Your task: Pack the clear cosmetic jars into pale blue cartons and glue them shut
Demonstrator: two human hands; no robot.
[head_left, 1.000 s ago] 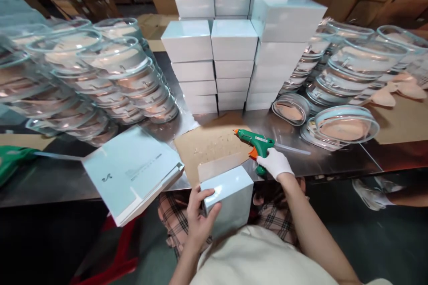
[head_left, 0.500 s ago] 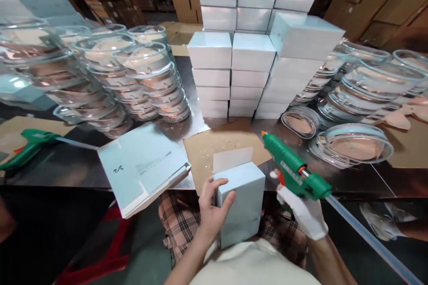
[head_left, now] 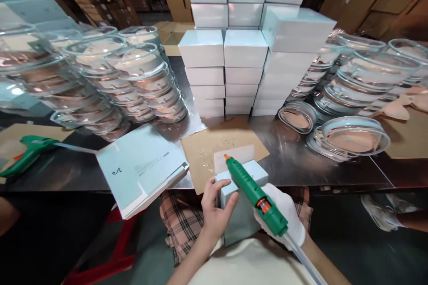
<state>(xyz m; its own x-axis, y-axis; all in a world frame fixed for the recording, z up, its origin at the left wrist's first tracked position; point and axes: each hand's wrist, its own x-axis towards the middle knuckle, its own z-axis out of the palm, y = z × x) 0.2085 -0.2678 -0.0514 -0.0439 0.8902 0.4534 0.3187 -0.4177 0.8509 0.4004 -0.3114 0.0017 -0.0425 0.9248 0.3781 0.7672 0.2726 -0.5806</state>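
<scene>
My bare left hand (head_left: pixel 216 207) grips the left side of a pale blue box (head_left: pixel 242 216), held upright at the table's near edge. A white flap (head_left: pixel 240 153) stands up at the box's far side. In my white-gloved right hand (head_left: pixel 284 209) is a green glue gun (head_left: pixel 252 191), with a long clear glue stick (head_left: pixel 302 256) running out of its back. Its orange nozzle tip lies over the flap; whether it touches cannot be made out. Part of the box is hidden behind the gun. Under the flap lies a brown cardboard sheet (head_left: pixel 197 156) with glue specks.
Flat pale blue box blanks (head_left: pixel 140 164) lie to the left, beside another green glue gun (head_left: pixel 30 153). Stacked white boxes (head_left: pixel 203 55) rise at the back middle. Clear oval containers (head_left: pixel 157 84) are piled left, and more containers (head_left: pixel 354 138) stand right. A red stool frame (head_left: pixel 115 249) is below.
My right hand has swung the glue gun leftward and over the box, bringing its tip to the white flap. My left hand keeps its hold on the box. The view has shifted slightly.
</scene>
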